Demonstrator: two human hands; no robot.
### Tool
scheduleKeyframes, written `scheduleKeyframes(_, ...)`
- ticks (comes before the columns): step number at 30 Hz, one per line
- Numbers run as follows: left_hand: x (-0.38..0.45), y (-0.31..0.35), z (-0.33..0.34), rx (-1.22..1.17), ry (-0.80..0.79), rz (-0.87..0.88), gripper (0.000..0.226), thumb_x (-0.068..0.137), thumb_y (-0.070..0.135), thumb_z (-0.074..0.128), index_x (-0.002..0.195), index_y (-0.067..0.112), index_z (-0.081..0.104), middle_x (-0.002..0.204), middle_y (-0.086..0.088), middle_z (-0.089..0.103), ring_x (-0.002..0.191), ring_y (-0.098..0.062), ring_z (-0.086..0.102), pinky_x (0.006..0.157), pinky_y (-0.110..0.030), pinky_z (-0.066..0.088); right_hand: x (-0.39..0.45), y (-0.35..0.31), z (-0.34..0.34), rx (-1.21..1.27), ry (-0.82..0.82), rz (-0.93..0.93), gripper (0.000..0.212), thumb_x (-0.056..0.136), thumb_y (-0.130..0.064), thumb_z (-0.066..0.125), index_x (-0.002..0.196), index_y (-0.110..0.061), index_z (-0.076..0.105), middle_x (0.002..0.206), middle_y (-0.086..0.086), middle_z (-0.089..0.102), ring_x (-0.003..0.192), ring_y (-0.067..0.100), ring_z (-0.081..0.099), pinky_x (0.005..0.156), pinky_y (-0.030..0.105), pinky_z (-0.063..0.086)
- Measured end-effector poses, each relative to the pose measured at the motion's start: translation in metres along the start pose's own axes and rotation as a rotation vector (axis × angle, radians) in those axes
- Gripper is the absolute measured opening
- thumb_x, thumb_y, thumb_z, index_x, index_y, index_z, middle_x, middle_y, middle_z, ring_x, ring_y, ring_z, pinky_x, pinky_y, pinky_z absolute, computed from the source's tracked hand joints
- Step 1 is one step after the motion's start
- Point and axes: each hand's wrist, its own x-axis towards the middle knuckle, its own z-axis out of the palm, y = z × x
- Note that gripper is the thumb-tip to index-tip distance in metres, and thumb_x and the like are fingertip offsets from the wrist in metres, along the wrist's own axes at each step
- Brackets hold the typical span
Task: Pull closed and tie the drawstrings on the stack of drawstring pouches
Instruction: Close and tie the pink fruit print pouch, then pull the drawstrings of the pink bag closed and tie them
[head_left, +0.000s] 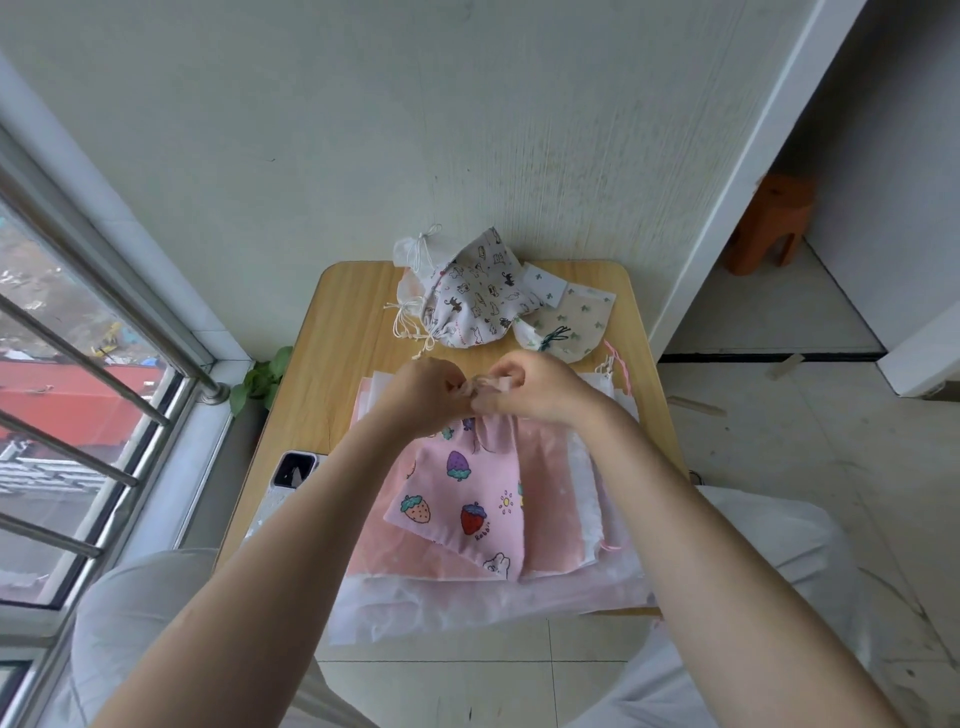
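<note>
The left hand (423, 395) and right hand (535, 389) both pinch the drawstring (480, 387) at the gathered mouth of a pink strawberry-print pouch (462, 499), over the stack of pouches (561, 499) on the wooden surface (332, 332); tied pouches (467, 301) lie beyond.

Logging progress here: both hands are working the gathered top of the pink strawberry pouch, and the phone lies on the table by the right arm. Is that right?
Not quite. In the head view the phone lies by the left arm, not the right. The rest holds: the left hand and right hand pinch the gathered top of the pink strawberry pouch over the table.
</note>
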Motion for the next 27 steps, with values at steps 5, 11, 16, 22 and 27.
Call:
scheduleKeyframes(5,0.029,0.011,-0.021,-0.244,-0.073,-0.107,0.043,0.077,0.045,0.076,0.063,0.007,0.061,0.051,0.005,0.052,0.052,-0.011,0.045,0.051,-0.023,0.035,0.026,0.005,-0.028,-0.564,-0.142,0.200,0.028,0.081,-0.007,0.059,0.058,-0.012,0.043,0.056,0.003,0.036,0.050,0.020,0.033,0.047,0.022,0.025)
scheduleKeyframes(11,0.080,0.019,-0.061,-0.991,0.120,-0.356,0.028,0.077,0.032,0.078,0.077,0.008,0.064,0.066,-0.005,0.062,0.053,-0.016,0.052,0.050,-0.025,0.045,0.086,-0.053,-0.082,-0.427,0.428,-0.002,0.013,0.092,-0.006,0.049,0.097,-0.006,0.060,0.078,0.006,0.059,0.070,0.026,0.057,0.054,0.027,0.038)
scheduleKeyframes(16,0.103,-0.011,-0.047,-0.987,0.150,-0.552,0.040,0.082,0.041,0.076,0.088,0.003,0.063,0.081,-0.009,0.070,0.061,-0.020,0.068,0.057,-0.031,0.059,0.111,-0.075,-0.069,-0.396,0.367,-0.177,0.040,0.099,-0.013,0.048,0.138,-0.015,0.038,0.078,0.003,0.057,0.061,0.016,0.054,0.049,0.030,0.040)
scheduleKeyframes(22,0.081,-0.034,0.016,-0.298,-0.062,-0.329,0.013,0.083,0.019,0.066,0.081,0.007,0.072,0.078,-0.003,0.068,0.063,-0.015,0.060,0.063,-0.027,0.053,0.091,-0.017,-0.025,-0.503,-0.104,0.172,0.017,0.093,-0.015,0.051,0.082,-0.004,0.060,0.064,0.015,0.066,0.054,0.028,0.064,0.062,0.034,0.057)
scheduleKeyframes(27,0.047,-0.027,0.064,0.055,-0.207,-0.115,0.021,0.079,0.031,0.072,0.100,0.029,0.069,0.105,0.006,0.065,0.099,-0.016,0.060,0.091,-0.033,0.047,0.055,0.024,0.009,-0.741,-0.226,0.281,0.014,0.086,0.004,0.050,0.077,-0.005,0.056,0.069,0.008,0.052,0.057,0.021,0.052,0.053,0.024,0.042)
